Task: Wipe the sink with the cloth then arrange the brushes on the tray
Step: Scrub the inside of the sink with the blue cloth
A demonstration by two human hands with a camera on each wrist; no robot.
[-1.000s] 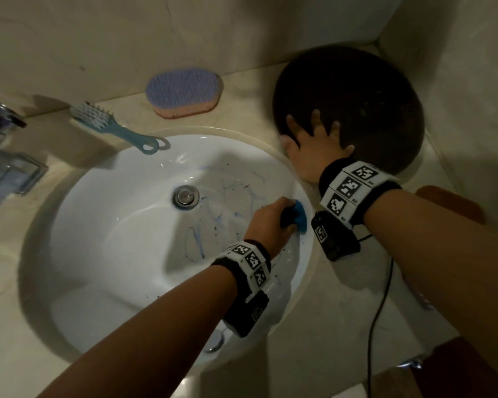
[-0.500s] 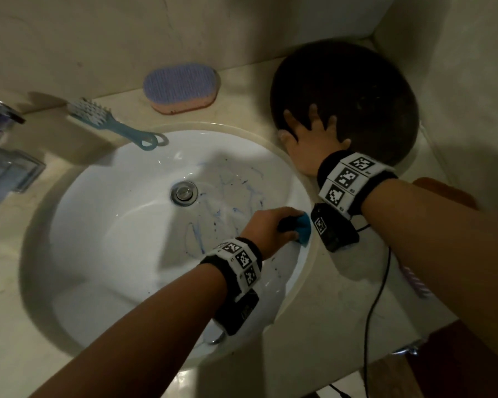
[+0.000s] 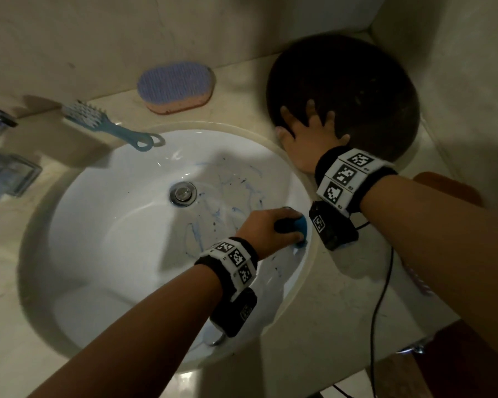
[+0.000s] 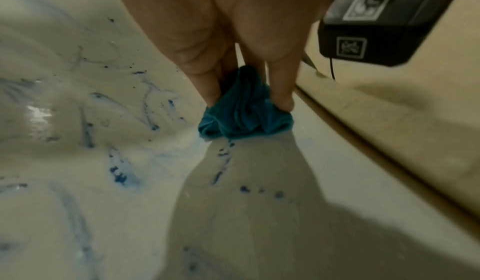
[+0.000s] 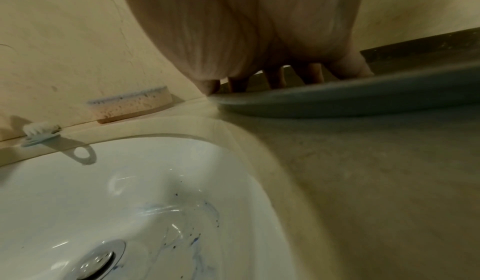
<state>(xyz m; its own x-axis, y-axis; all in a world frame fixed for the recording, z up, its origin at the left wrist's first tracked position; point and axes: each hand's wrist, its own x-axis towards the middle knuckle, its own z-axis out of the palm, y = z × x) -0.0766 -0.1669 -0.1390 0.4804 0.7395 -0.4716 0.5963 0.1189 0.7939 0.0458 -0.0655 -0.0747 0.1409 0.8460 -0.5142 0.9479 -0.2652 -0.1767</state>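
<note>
My left hand (image 3: 266, 225) grips a bunched blue cloth (image 3: 301, 225) (image 4: 244, 110) and presses it against the right inner wall of the white sink (image 3: 104, 231), near its rim. Blue streaks and specks mark the basin (image 4: 116, 173) around the drain (image 3: 182, 193). My right hand (image 3: 306, 136) lies flat with spread fingers on the near-left edge of the dark round tray (image 3: 365, 90) (image 5: 363, 97) at the back right. A blue-handled brush (image 3: 110, 126) lies on the counter behind the sink. An oval purple-topped scrubbing brush (image 3: 175, 87) sits by the back wall.
A tap and a clear holder (image 3: 3, 170) stand at the left edge. A brown object (image 3: 446, 188) lies right of my right forearm, and a pinkish brush (image 3: 417, 280) shows partly under it. A black cable (image 3: 381, 297) hangs over the counter's front edge.
My left hand has slid the cloth a little down and toward the sink's right rim. The right hand has stayed on the tray edge.
</note>
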